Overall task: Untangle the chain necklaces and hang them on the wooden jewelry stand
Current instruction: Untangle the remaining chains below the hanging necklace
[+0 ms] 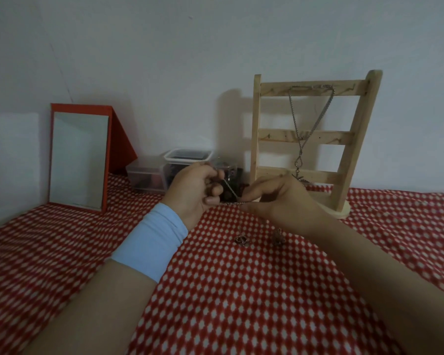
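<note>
A thin silver chain necklace point(230, 191) is stretched between my two hands above the red dotted cloth. My left hand point(196, 192), with a light blue wristband, grips one end with curled fingers. My right hand point(277, 198) pinches the chain between thumb and fingertips. Two small pendants point(241, 240) hang or lie just below the hands on the cloth; which of the two I cannot tell. The wooden jewelry stand point(344, 160) stands upright behind my right hand, with one silver necklace point(296, 129) hanging from its top bar.
A red-framed mirror point(78, 157) leans at the back left. Clear plastic boxes point(149, 172) with dark contents sit against the wall behind my left hand. The red cloth with white dots point(241, 290) covers the whole surface. A white wall closes the back.
</note>
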`<state>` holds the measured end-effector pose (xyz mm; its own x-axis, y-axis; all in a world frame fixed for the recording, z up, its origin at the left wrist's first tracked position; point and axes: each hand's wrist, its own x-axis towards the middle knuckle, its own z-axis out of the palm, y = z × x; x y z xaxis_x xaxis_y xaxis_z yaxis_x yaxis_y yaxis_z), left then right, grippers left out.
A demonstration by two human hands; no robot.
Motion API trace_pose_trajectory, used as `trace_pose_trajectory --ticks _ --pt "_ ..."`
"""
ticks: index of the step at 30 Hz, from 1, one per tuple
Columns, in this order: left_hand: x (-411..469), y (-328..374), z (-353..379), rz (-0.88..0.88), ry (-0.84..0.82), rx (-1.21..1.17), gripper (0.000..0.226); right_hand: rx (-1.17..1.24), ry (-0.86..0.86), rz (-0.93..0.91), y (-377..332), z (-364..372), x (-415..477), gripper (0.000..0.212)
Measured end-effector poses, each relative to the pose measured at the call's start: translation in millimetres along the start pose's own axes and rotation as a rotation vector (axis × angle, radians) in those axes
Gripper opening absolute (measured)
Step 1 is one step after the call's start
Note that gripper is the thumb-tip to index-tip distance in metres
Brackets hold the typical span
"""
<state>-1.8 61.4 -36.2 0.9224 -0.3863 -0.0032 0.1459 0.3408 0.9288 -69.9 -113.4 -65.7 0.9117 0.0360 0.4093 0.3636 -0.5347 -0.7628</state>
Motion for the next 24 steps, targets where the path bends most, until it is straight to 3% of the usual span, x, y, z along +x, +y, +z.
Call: trace_pose_trajectory --ticks 3,6,7,10,12,15,18,20,22,24 --pt "5 2 3 0.025 0.150 0.336 0.025 0.019 -0.003 -0.006 1 0 0 0.008" --pt "11 9 1 0.085 0.216 0.833 0.018 0.071 -0.047 0.002 -1 -3 -1 0.006" --pt "11 13 0 0.107 0.169 0.989 0.004 0.075 -0.073 -0.004 -1 -4 -1 0.005" --pt "13 14 -9 0.248 -0.153 1.150 0.034 0.130 -0.108 0.043 2 -7 -2 0.004" --pt "9 12 -15 0.356 -0.343 1.263 0.023 0.141 -0.117 0.087 5 -10 -1 0.003" --pt "14 5 -26 0.398 -0.405 1.455 0.012 0.175 -0.099 0.104 7 -15 0 0.004" --pt "18 1 -32 0.402 -0.410 1.390 0.004 0.232 -0.139 0.120 7 -19 -1 0.007" --pt "20 1 -36 0.413 -0.351 1.224 0.016 0.182 -0.186 0.125 9 -23 -2 0.012" --pt "26 0 -41 0.384 -0.208 0.896 0.026 0.024 -0.249 0.110 10 -26 -1 0.016" --pt "30 -2 -45 0.302 -0.056 0.418 0.033 -0.103 -0.332 0.139 9 -28 0 0.018"
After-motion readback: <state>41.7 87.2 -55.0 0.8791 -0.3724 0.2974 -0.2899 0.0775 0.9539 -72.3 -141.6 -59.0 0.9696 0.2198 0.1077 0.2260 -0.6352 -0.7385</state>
